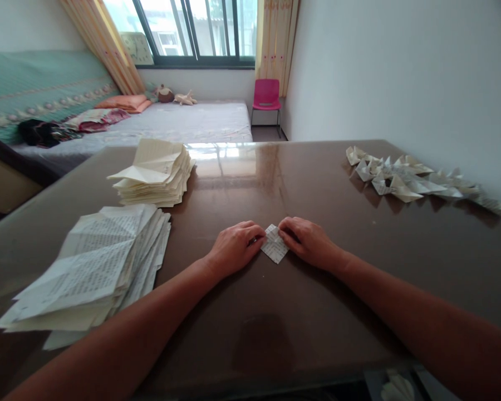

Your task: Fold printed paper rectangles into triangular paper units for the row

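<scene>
A small folded paper square (275,248), printed with text, lies on the brown table (317,312) with one corner pointing toward me. My left hand (239,243) pinches its left corner between thumb and fingers. At the opposite corner, my right hand (305,238) has its thumb and fingertips closed on the paper. Both wrists rest low over the tabletop. The fingertips partly cover the square's side corners.
Left of my arm lies a stack of creased printed sheets (96,250), with a cream paper stack (154,172) behind it. Several folded paper pieces (404,175) stand in rows at the right back. Beyond the table are a bed (204,120) and a pink chair (266,94).
</scene>
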Available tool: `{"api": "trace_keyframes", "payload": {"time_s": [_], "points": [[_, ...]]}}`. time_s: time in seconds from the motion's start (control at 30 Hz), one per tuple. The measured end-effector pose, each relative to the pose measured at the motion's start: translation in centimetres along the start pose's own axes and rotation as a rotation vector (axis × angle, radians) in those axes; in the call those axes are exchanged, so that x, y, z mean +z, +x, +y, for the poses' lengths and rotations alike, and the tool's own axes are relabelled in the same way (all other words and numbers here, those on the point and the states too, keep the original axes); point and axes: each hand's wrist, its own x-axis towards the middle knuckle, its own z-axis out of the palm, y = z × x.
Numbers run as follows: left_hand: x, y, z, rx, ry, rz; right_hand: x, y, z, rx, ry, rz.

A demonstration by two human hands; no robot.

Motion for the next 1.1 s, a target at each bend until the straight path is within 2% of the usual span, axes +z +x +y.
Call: {"api": "trace_keyframes", "payload": {"time_s": [0.13,0.3,0.47,0.67,0.9,0.97,1.1], "points": [[0.3,0.3,0.4,-0.091,0.023,0.01,0.6,0.3,-0.1,0.085,-0.065,0.007],[0.5,0.6,0.8,-0.099,0.134,0.002,0.9,0.6,-0.3,0.159,-0.055,0.017],[0.3,1.0,1.2,-0.123,0.205,-0.052,0.8,0.6,-0.4,0.144,-0.074,0.015],[0.6,0.9,0.9,-0.126,0.209,-0.009,0.7,0.6,-0.4,0.117,-0.077,0.012],[0.9,0.9,1.0,-0.119,0.273,-0.02,0.7,0.7,-0.4,0.114,-0.095,0.012],[0.8,0.8,1.0,-0.049,0.29,0.0,0.6,0.7,-0.5,0.115,-0.098,0.004],[0.3,0.6,0.7,0.252,0.265,-0.006,0.5,0.7,-0.7,0.117,-0.125,-0.008]]}}
